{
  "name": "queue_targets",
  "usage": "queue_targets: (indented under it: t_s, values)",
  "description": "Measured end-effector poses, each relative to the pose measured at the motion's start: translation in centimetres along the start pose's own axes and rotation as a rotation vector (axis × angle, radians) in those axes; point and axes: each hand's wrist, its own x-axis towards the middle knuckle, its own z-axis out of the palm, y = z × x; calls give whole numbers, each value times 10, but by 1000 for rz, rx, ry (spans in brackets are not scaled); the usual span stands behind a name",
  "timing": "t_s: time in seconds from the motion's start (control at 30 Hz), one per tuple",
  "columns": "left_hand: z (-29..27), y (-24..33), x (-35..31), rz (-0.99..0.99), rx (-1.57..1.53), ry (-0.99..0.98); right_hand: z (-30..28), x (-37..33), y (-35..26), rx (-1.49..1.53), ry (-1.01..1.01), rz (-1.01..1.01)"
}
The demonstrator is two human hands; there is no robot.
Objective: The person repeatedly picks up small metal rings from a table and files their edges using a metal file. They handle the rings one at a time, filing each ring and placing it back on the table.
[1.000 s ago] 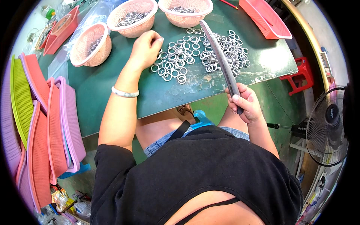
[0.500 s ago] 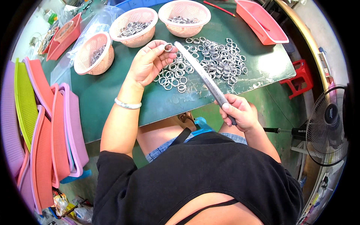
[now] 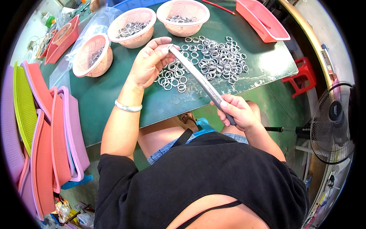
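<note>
A ring mandrel [image 3: 198, 76], a long silvery tapered rod with a dark grip end, slants across the table's front edge. My right hand [image 3: 236, 110] is closed around its thick dark end. At the thin tip my left hand [image 3: 149, 63] pinches a metal ring [image 3: 170, 47], which meets the tip; whether it is fully around the rod is hard to make out. Below the rod and beside my left hand lie loose metal rings [image 3: 177, 78], and a larger heap of rings [image 3: 223, 57] spreads to the right of the rod.
Three pink mesh baskets with rings stand behind: a left basket [image 3: 80, 63], a middle basket [image 3: 133, 40] and a right basket [image 3: 183, 29]. A pink tray [image 3: 274, 36] and red pencil [image 3: 219, 7] lie far right. Stacked plastic baskets [image 3: 42, 152] crowd the left; a fan [image 3: 331, 126] stands right.
The mandrel's tip and the ring in my left hand have come together; before, they were slightly apart. My right hand has shifted a little up and left with the mandrel.
</note>
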Motion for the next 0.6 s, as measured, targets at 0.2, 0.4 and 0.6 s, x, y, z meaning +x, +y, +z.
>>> queue_targets:
  t_s: [0.2, 0.4, 0.6]
  values:
    - [22, -13, -5, -61, 93, -71, 4, 9, 0, -8, -7, -50]
    - [22, -7, -6, -40, 17, -87, 5, 15, 1, 12, -26, -100]
    - [14, -7, -7, -84, 24, -73, 4, 16, 0, 46, -21, -146]
